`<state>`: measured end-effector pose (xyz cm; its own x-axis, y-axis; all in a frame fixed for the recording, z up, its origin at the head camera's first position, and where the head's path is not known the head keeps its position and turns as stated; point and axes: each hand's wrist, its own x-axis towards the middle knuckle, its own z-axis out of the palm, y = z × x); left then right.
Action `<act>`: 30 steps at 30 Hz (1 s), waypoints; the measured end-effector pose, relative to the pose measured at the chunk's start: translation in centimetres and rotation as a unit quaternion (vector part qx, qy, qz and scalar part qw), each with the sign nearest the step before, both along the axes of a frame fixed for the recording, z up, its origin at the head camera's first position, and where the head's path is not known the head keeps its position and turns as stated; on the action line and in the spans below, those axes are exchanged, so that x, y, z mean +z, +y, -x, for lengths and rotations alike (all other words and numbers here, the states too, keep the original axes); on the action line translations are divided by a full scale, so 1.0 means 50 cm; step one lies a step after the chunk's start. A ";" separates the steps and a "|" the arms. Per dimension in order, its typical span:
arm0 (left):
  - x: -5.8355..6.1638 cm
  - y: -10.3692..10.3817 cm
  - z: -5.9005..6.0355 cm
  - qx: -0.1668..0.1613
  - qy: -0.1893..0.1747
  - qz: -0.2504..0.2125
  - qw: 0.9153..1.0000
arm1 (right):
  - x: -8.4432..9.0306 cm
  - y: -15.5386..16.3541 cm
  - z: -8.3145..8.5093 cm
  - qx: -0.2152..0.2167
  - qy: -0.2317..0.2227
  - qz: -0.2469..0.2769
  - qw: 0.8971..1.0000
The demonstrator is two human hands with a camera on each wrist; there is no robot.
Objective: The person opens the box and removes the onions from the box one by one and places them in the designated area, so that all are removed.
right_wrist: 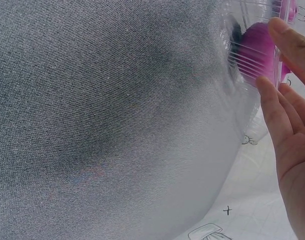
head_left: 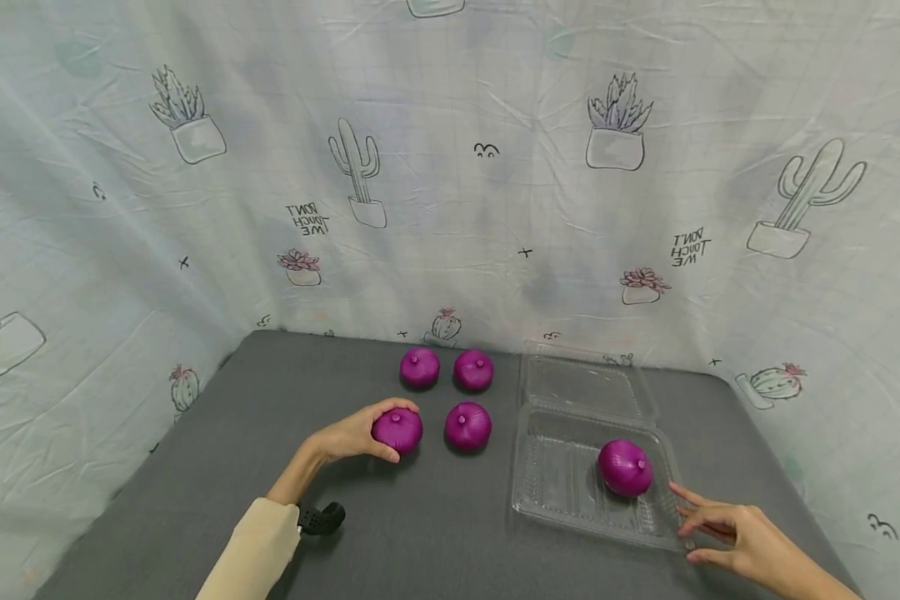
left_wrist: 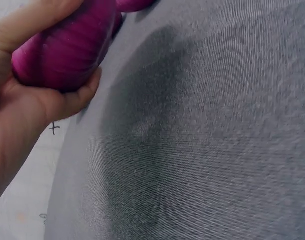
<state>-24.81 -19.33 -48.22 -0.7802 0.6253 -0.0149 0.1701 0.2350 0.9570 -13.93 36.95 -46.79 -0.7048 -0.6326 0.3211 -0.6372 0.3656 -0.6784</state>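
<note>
Head view shows my left hand [head_left: 356, 435] with its fingers curled round a purple onion [head_left: 397, 430] on the gray counter [head_left: 420, 525]. My right hand [head_left: 735, 537], fingers straight, touches the clear box [head_left: 562, 500], which has one onion in the box [head_left: 625, 468].

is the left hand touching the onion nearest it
Touching: the left wrist view shows the left hand curled round the purple onion, palm and thumb against it.
</note>
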 end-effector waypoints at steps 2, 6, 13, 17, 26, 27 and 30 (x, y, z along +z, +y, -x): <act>-0.003 0.001 0.008 0.015 0.018 0.008 1.000 | -0.001 0.000 -0.001 0.003 -0.002 0.002 1.000; -0.008 0.004 0.023 0.044 0.048 0.026 0.998 | -0.003 0.001 -0.001 0.003 0.005 0.002 1.000; -0.014 0.007 0.038 0.070 0.059 0.044 0.995 | -0.007 0.000 -0.001 0.009 0.009 0.009 1.000; -0.020 0.008 0.043 0.070 0.065 0.056 0.994 | -0.010 0.002 -0.002 0.005 0.014 0.006 1.000; -0.022 0.011 0.057 0.047 0.050 0.044 0.997 | -0.009 0.002 -0.003 0.000 0.004 0.004 1.000; -0.022 0.011 0.058 0.042 0.045 0.040 0.997 | -0.008 0.002 -0.003 0.003 0.001 0.004 1.000; -0.023 0.008 0.062 0.022 0.031 0.031 0.999 | -0.008 0.003 -0.002 0.009 -0.008 0.006 1.000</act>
<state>-27.89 -18.93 -49.34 -0.8073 0.5901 -0.0034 0.2161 0.3011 0.9288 -13.85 37.10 -47.18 -0.6991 -0.6406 0.3176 -0.6320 0.3459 -0.6935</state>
